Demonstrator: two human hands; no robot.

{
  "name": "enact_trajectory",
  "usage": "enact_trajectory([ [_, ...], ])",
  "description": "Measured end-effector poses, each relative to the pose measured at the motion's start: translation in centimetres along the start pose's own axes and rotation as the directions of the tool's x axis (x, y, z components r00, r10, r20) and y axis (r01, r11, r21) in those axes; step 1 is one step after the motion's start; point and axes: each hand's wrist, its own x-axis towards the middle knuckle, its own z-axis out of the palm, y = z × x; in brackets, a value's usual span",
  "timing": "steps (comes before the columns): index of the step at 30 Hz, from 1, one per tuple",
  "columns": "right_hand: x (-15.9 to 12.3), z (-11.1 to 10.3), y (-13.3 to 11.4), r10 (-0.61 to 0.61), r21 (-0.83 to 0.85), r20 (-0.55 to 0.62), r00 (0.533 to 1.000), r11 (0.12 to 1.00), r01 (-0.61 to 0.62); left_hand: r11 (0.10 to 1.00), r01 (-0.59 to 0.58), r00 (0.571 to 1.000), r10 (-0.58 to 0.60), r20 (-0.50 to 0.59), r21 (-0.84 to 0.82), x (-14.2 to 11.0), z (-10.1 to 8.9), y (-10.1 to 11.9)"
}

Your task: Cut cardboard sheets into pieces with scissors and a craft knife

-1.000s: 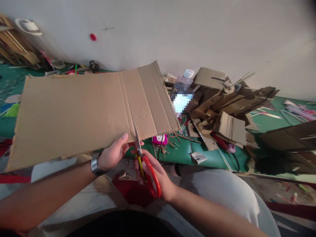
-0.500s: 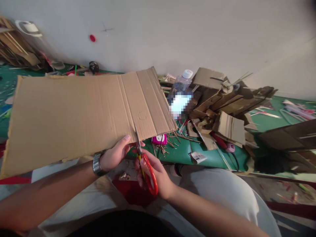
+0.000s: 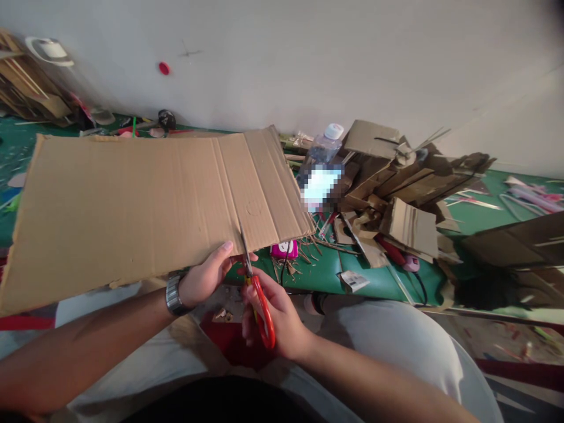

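Note:
A large flat sheet of brown cardboard [image 3: 132, 205] with creases near its right end is held up over the table edge. My left hand [image 3: 209, 276], with a metal watch on the wrist, grips its near edge, thumb on top and fingers underneath. In my right hand [image 3: 273, 311] is a pair of scissors [image 3: 267, 317] with red and yellow handles. One blade lies over the cardboard's top face near a crease, just right of my left thumb; the other blade is hidden beneath the sheet.
On the green table [image 3: 317, 270] lie a magenta power socket [image 3: 284, 249], cardboard scraps [image 3: 409, 226] and thin offcuts. A clear bottle [image 3: 326, 147] with a white cap stands behind a pixelated bright screen [image 3: 321, 187]. A cardboard construction [image 3: 374, 141] is at right; a white wall rises behind.
The scissor handles have drawn closer together and swung slightly left with my right hand. The cardboard's right end has dipped a little. My left hand keeps its place.

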Motion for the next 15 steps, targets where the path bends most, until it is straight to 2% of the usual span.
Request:
enact_trajectory([
  [10, 0.06, 0.30, 0.32, 0.003, 0.045, 0.032, 0.999, 0.999, -0.005, 1.000, -0.007, 1.000, 0.007, 0.001, 0.005, -0.02, -0.16, -0.15],
  [15, 0.07, 0.21, 0.21, -0.003, 0.053, 0.059, 0.998, 0.999, 0.000, 0.999, -0.027, 0.999, 0.028, -0.034, 0.042, -0.02, 0.12, -0.03],
])
